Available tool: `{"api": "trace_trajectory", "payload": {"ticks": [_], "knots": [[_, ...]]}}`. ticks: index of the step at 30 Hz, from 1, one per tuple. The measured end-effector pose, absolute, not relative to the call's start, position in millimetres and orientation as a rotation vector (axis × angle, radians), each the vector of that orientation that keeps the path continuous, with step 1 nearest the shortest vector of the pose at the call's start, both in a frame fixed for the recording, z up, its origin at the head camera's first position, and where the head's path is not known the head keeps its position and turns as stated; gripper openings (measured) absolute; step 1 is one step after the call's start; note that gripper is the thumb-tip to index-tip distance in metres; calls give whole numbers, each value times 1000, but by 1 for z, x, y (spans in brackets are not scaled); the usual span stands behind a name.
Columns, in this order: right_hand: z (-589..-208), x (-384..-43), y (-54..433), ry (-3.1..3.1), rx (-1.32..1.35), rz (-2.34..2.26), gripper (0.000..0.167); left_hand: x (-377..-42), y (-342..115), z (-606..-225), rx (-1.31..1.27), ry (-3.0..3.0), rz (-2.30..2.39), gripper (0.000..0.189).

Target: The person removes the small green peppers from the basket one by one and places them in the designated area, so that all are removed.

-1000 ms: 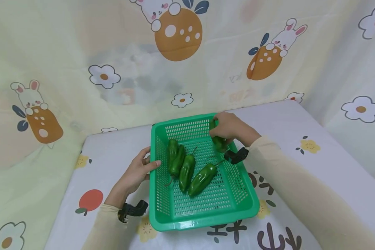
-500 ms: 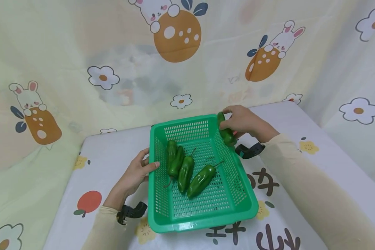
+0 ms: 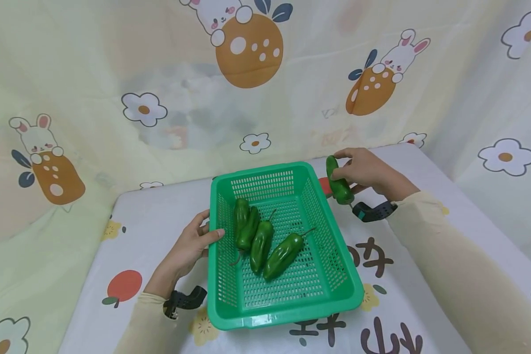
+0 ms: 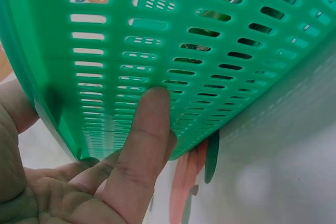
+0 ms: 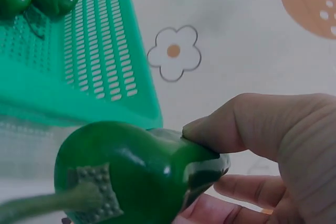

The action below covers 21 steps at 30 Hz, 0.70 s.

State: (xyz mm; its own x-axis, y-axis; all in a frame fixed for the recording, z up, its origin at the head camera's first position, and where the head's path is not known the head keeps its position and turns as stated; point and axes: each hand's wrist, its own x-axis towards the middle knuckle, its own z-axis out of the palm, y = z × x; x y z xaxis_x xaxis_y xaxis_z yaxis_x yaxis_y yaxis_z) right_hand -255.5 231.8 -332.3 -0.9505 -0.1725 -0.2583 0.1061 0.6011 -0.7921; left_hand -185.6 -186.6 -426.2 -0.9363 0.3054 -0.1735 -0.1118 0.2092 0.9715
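My right hand holds a green pepper between thumb and fingers, just outside the basket's far right edge. In the right wrist view the pepper's stem end faces the camera, with the thumb on its upper side. My left hand grips the left side of the green plastic basket, its thumb over the rim. From the left wrist view, the fingers lie against the slotted outer wall. Several green peppers lie inside the basket, mostly toward its left half.
A white patterned cloth covers the table. Behind it hangs a printed curtain with rabbits and flowers, and it also stands at the right side. Both wrists wear a black camera mount.
My right hand has lifted the pepper from inside the basket, over its right rim, and carried it right to outside. My left hand stays on the basket's side.
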Motion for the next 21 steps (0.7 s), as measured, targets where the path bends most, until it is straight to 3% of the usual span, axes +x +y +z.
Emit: {"api": "trace_trajectory", "payload": {"ticks": [21], "knots": [[-369, -259, 269, 2505, 2, -1254, 72, -183, -186, -425, 171, 2177, 1775, 72]]}}
